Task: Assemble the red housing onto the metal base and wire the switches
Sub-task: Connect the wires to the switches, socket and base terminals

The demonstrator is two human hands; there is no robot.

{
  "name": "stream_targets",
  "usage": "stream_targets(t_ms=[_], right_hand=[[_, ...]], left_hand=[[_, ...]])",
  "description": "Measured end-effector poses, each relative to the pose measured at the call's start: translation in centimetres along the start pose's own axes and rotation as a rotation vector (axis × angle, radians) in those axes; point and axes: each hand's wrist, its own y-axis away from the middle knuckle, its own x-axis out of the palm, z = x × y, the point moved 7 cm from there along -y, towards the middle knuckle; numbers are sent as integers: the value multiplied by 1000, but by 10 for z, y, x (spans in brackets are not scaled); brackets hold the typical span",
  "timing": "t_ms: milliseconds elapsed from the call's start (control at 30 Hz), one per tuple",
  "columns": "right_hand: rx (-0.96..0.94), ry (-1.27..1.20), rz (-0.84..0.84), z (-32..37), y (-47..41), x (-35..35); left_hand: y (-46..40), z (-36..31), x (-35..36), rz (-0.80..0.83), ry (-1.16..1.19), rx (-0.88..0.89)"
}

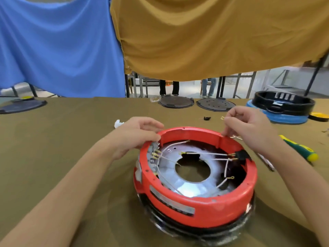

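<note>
The red housing point(195, 202) sat on the metal base point(188, 188) near the front of the olive-covered surface point(71, 139), white wires point(204, 154) crossing its open middle. The left hand point(137, 136) gripped the housing's far-left rim, fingers curled over the edge by the switch terminals point(154, 154). The right hand point(249, 127) hovered at the far-right rim, pinching a small brass terminal point(222, 118). A green-and-yellow screwdriver point(300, 148) lay to the right.

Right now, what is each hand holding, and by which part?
Left hand grips the red housing at its far-left rim. Right hand pinches a small brass terminal by one end.
</note>
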Motion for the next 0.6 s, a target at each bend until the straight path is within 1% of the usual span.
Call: stream_targets(t_ms=[100, 133, 167, 200, 233, 300, 333, 400, 467, 500, 600], right_hand=[[-16, -5, -4, 1, -1, -2], [-20, 10, 6, 1, -1, 0], [-26, 32, 9, 1, -1, 2], [-34, 50, -1, 2, 0, 3], [-40, 50, -23, 2, 0, 3], [-23, 5, -51, 1, 0, 3], [-8, -7, -40, 1, 0, 4], [13, 3, 37, 1, 1, 10], [12, 42, 121, 4, 3, 17], [7, 57, 132, 5, 4, 17], [19, -11, 70, 3, 2, 9]], left_hand=[[-4, -4, -5, -248, 37, 95], [-3, -5, -11, -297, 59, 91], [-1, -5, -18, -311, 87, 62], [0, -3, -25, -281, 104, 5], [3, 0, -28, -213, 90, -65], [9, 8, -25, -21, -36, -198], [11, 11, -21, 54, -99, -227], [11, 12, -14, 111, -149, -215], [8, 8, -13, 92, -130, -154], [7, 5, -13, 81, -109, -118], [4, -1, -4, 71, -39, -26]])
